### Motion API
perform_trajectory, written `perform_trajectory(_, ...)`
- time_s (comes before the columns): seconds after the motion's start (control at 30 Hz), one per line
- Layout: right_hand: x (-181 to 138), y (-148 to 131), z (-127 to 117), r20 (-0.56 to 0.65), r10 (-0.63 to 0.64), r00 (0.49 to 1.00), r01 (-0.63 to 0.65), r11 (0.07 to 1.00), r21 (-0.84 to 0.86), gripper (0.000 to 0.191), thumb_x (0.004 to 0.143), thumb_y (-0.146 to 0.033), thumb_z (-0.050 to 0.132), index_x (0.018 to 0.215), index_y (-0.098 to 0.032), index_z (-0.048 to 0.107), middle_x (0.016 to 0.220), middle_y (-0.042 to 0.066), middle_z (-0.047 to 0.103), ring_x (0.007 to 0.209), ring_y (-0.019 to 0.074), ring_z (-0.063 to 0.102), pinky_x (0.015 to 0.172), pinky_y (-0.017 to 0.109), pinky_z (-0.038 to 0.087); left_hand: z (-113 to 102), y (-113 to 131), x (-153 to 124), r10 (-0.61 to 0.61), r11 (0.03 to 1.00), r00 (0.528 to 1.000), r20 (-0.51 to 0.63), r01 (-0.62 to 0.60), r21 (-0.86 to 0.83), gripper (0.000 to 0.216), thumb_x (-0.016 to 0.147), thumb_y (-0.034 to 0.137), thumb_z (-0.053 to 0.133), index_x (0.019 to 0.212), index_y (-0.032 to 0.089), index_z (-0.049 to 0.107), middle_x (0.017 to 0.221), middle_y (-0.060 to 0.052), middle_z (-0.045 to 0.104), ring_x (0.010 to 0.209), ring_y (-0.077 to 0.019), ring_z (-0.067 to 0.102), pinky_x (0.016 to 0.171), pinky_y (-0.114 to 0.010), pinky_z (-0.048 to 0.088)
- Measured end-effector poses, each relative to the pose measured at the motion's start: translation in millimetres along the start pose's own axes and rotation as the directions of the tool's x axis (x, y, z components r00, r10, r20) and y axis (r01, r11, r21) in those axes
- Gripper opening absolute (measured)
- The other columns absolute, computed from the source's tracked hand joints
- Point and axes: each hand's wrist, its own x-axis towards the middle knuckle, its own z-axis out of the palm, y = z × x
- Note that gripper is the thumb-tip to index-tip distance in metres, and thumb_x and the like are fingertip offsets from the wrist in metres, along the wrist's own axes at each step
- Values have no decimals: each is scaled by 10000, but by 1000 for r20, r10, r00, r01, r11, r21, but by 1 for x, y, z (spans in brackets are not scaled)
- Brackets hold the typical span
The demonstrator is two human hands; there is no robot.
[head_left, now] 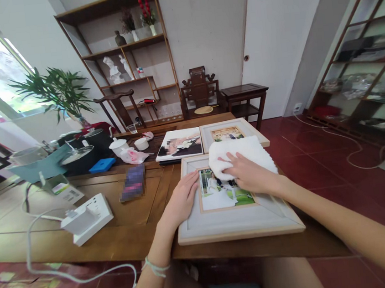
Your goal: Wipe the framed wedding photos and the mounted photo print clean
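Observation:
A pale wooden picture frame (228, 225) lies flat at the table's near edge, with a photo (218, 196) of people on grass in its middle. My left hand (186, 195) rests on the frame's left border, fingers stretched out flat. In my right hand (245, 170) is a white cloth (244, 147), pressed under the fingers against the upper part of the frame and photo. The cloth hides the photo's upper right and part of the frame's far border. Behind it lies a second framed photo (227, 133), partly covered by the cloth.
Left of the second frame lies a photo panel (178, 143). A pixelated phone-sized object (133, 182), a white power strip (86, 219) with cables, a blue box (102, 165), a white cup (140, 144) and pots (78, 157) occupy the table's left. Red floor (325, 162) lies to the right.

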Motion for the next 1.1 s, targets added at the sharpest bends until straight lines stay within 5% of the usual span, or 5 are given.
perform_trajectory(0.33, -81, -74, -34, 199, -124, 972, 86, 978, 189, 499, 670, 22, 433, 1100, -123, 642, 1431, 189, 413, 1325, 344, 354, 1076, 524, 293, 4, -2, 1, 3, 1000, 1000, -11, -3, 18, 414, 958, 271, 323, 1292, 123, 518, 1376, -108, 509, 1302, -197, 436, 1117, -397, 320)
perform_trajectory(0.7, -39, -122, -7, 2, -183, 983, 182, 980, 86, 340, 813, -176, 482, 1106, -113, 640, 1420, 262, 386, 1321, 448, 292, 1019, 635, 272, 2, 1, 2, -18, 1000, 1000, -3, 18, 15, 415, 955, 241, 291, 1275, 123, 527, 1362, -110, 524, 1284, -190, 457, 1102, -393, 344)
perform_trajectory(0.87, -45, -115, -10, 44, -159, 986, 156, 986, 65, 307, 809, -157, 472, 1013, -100, 694, 1408, 260, 407, 1308, 422, 340, 1020, 616, 291, 1, 1, 1, 4, 1000, 1000, -5, -4, 4, 412, 955, 258, 304, 1282, 140, 525, 1366, -98, 521, 1289, -198, 453, 1104, -404, 341)
perform_trajectory(1.1, -87, -76, -21, 131, 32, 991, -41, 997, 70, 387, 642, -26, 454, 907, -141, 712, 1358, 196, 501, 1293, 361, 400, 1043, 588, 301, 0, 0, 1, -2, 1000, 1000, 8, 2, 8, 419, 961, 283, 302, 1291, 150, 522, 1378, -84, 510, 1298, -195, 441, 1117, -411, 320)
